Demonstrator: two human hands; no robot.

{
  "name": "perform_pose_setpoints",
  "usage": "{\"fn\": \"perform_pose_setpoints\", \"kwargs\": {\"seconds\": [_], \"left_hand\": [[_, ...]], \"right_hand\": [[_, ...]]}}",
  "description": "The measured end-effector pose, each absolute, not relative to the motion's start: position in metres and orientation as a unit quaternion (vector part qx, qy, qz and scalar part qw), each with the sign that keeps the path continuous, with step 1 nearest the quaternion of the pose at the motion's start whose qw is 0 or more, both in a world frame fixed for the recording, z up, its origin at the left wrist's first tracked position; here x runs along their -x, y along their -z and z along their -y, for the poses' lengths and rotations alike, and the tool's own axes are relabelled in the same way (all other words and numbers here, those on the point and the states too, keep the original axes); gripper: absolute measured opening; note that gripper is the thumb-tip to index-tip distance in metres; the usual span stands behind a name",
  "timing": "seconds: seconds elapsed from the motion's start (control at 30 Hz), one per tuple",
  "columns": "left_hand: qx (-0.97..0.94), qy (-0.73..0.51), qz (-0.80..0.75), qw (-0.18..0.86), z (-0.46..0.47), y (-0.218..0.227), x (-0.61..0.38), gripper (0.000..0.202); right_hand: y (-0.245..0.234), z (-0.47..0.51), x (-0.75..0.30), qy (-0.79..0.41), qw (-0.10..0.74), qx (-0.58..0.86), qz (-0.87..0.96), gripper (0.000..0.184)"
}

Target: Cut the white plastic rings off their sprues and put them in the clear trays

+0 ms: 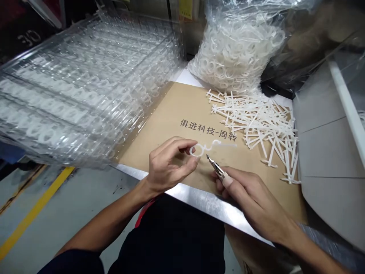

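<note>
step: we'd guess trimming | left hand (168, 163) pinches white ringed part (209, 148) above cardboard (165, 125), near side | right hand (251, 192) grips nippers (216, 166), just right | next: likely needs careful lining-up

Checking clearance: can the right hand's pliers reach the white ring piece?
Likely yes: the right hand holds pliers beside the white ring piece, nothing visibly between; the left hand leaves it mostly exposed.
</note>
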State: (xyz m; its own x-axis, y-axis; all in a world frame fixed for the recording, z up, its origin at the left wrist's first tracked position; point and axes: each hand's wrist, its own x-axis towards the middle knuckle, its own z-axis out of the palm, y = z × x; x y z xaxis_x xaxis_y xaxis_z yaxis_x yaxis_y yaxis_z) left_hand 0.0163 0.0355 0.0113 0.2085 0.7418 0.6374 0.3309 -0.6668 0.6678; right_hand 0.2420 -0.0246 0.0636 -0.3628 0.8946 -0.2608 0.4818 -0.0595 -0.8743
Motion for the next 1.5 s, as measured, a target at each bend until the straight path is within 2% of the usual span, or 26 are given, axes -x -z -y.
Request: {"fn": "perform_pose_setpoints", "kwargs": {"seconds": [1.5], "left_hand": [[-0.785,-0.507,-0.316,0.163,-0.0337,-0.0145,-0.0209,0.029]], "right_hand": [[-0.0584,0.0259,-0.2422,-0.537,0.198,0.542,0.615,0.042]]}}
